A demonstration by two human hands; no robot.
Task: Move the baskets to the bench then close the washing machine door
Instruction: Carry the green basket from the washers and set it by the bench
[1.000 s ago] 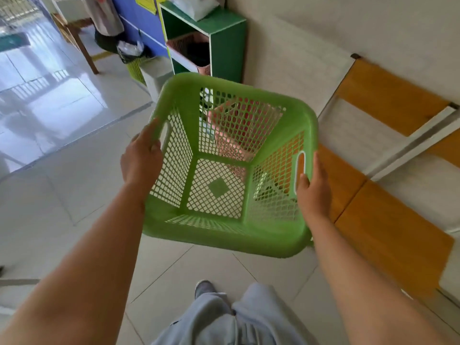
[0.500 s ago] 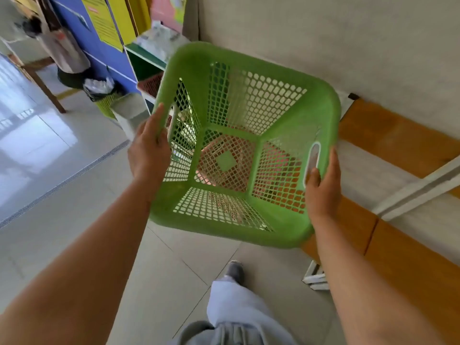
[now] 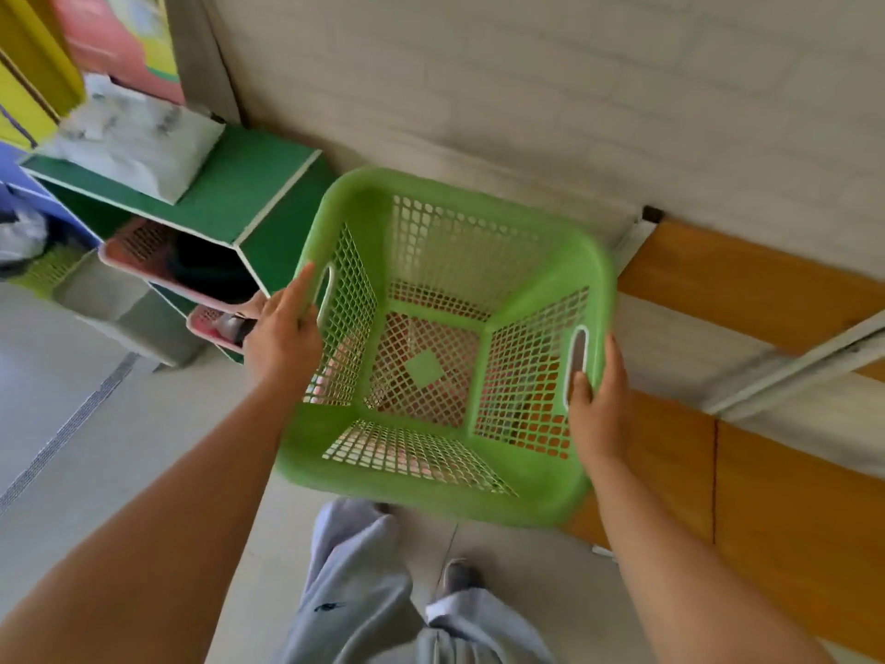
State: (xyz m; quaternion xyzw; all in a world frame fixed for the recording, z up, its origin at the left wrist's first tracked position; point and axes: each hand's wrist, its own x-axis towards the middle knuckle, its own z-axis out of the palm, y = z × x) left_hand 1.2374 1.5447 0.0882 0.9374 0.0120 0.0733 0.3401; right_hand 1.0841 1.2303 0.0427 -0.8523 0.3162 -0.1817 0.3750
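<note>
I hold an empty green mesh laundry basket (image 3: 445, 357) in front of me with both hands. My left hand (image 3: 282, 337) grips its left rim by the handle slot. My right hand (image 3: 598, 409) grips the right rim, thumb in the handle slot. The basket hangs over the left end of the wooden bench (image 3: 747, 481), which runs along the wall at right. Something pinkish shows through the mesh beneath the basket; I cannot tell what it is. The washing machine is out of view.
A green shelf unit (image 3: 249, 189) stands at left against the wall, with pink baskets (image 3: 158, 261) in it and a white bag (image 3: 129, 136) on top. A grey bin (image 3: 119, 309) sits beside it. My legs in grey trousers (image 3: 364, 591) stand on the tiled floor.
The basket has come down and moved right, now over the bench's left end. My view has swung toward the wall and the green shelf.
</note>
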